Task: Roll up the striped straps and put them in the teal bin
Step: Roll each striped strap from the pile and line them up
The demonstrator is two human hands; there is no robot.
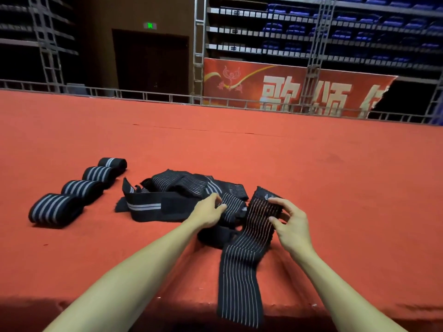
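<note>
Right hand (291,224) pinching top end of thin-striped strap (242,271), thumb and fingertips curled round its edge. Strap runs toward camera on red surface (335,164), tail draped over front lip. Left hand (208,210) curled onto loose pile (187,188) just beside, fingertips nipping fold (grip partly hidden). Off left, well apart: 4 rolled straps (82,189) in diagonal row.

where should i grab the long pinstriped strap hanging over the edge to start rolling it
Probably at its far short end, from the right, where the right hand pinches it. The pinstriped strap lies flat and straight, its near end hanging off the red carpet, so the far end is free to fold.
</note>
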